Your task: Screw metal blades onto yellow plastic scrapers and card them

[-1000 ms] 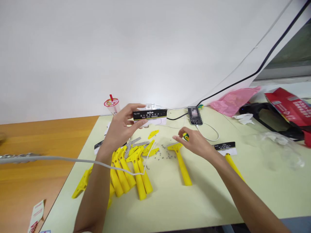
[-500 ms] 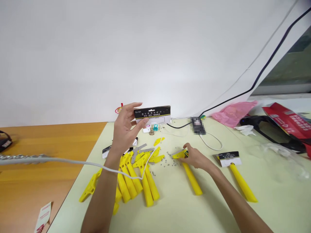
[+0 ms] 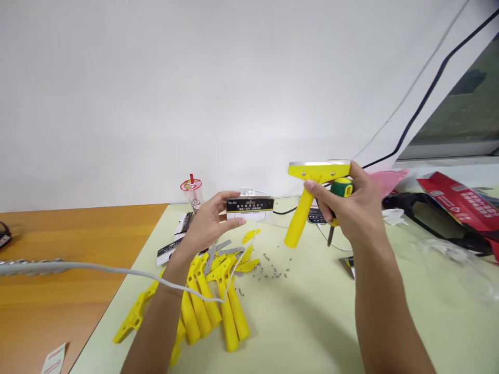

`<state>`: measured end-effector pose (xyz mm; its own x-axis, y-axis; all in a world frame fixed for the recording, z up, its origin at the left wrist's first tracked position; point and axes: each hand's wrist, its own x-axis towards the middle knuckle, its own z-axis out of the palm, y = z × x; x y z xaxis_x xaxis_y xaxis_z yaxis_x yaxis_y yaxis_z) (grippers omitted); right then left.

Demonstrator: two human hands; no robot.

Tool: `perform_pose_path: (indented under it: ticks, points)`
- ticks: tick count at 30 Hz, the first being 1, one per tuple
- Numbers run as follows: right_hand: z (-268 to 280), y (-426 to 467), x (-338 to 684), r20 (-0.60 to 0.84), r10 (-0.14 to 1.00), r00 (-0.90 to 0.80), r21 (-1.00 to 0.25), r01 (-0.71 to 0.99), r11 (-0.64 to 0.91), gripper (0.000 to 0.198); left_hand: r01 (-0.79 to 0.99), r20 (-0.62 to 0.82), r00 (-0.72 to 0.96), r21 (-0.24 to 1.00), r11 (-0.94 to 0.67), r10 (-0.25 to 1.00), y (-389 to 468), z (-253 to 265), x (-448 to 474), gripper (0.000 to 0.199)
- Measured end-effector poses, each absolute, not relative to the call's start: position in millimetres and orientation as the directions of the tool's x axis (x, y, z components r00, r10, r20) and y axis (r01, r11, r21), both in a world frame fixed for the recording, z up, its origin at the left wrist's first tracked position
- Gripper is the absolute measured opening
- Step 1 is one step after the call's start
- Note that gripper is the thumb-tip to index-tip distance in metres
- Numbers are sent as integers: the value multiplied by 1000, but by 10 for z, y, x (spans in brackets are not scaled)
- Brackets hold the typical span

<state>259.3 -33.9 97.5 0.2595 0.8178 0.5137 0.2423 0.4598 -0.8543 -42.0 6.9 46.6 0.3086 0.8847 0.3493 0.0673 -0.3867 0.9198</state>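
Between the thumb and fingers of my left hand [image 3: 210,221] is a black-and-white printed header card [image 3: 250,209], held up above the table. My right hand [image 3: 353,202] grips a yellow scraper [image 3: 312,179], its metal blade edge uppermost and its handle slanting down to the left. Two screws show on the scraper's head. The same hand also holds a green-and-yellow screwdriver [image 3: 341,188] in its palm, shaft pointing down. Below my left hand lie several yellow scraper handles [image 3: 226,301], yellow head plates [image 3: 248,266] and grey blades [image 3: 212,257]. Small screws [image 3: 276,272] are scattered to their right.
A lidded drink cup [image 3: 192,192] stands by the wall. Several cards [image 3: 168,250] lie at the left. A white cable [image 3: 117,274] crosses in front of my left forearm. At the right are a red bag [image 3: 458,200], clear plastic [image 3: 460,265] and a partly hidden carded scraper [image 3: 348,266].
My right hand has lifted the scraper off the table, up to the height of the card, with the screwdriver still in it. My left hand and the card have shifted slightly right and down.
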Motion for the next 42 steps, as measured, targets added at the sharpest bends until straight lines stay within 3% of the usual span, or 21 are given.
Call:
perform_pose_path:
  ticks: [4, 9, 16, 35, 42]
  points:
    - [997, -250, 2539, 601, 701, 384, -784, 113, 610, 38, 140, 313, 394, 909, -393, 864, 98, 393, -376, 61]
    - [969, -108, 2542, 593, 639, 490, -741, 20, 672, 44, 252, 283, 475, 863, -437, 833, 98, 309, -309, 56]
    - [884, 41, 2520, 556, 711, 431, -775, -39, 631, 56, 323, 330, 529, 773, -546, 782, 62, 239, -228, 56]
    - [794, 56, 2437, 515, 802, 302, -818, -106, 565, 47, 324, 375, 461, 772, -546, 804, 41, 229, -146, 60]
    - [741, 148, 2462, 482, 840, 251, -830, -175, 529, 43, 214, 419, 459, 803, -556, 783, 45, 162, -152, 63]
